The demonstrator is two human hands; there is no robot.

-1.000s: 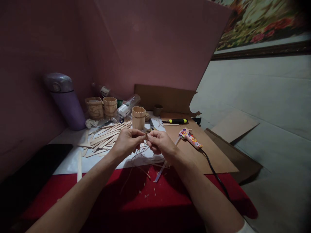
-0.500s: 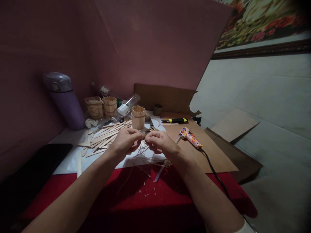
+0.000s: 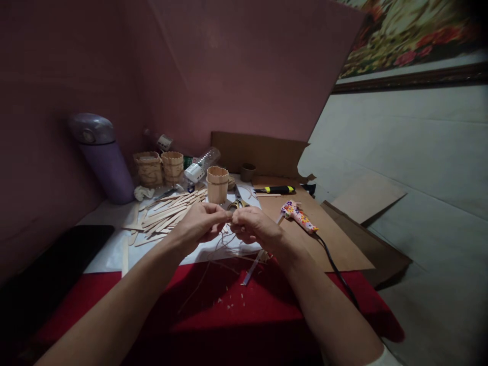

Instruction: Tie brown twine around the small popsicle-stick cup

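My left hand (image 3: pixel 204 221) and my right hand (image 3: pixel 252 222) meet over the white paper, fingertips touching in a pinch. Thin twine (image 3: pixel 218 249) is pinched between them; its loose strands trail below onto the paper and the red cloth. What the fingertips do with it is too small to make out. Just beyond my hands stands a small cup of upright wooden sticks (image 3: pixel 217 190). Scissors with yellowish handles (image 3: pixel 239 203) lie right behind my fingers, partly hidden. A ball of twine (image 3: pixel 231 182) shows behind the cup.
Loose craft sticks (image 3: pixel 168 218) are heaped at left, near two twine-wrapped cups (image 3: pixel 172 169) and a purple bottle (image 3: pixel 109 168). On the cardboard (image 3: pixel 335 249) at right lie a flower-patterned glue gun (image 3: pixel 299 216) with its cord and a utility knife (image 3: pixel 280 189). A plastic bottle (image 3: pixel 202 165) leans behind.
My left fingertips have moved slightly right, closer against the right ones. A trailing strand of twine has shifted a little to the left on the red cloth.
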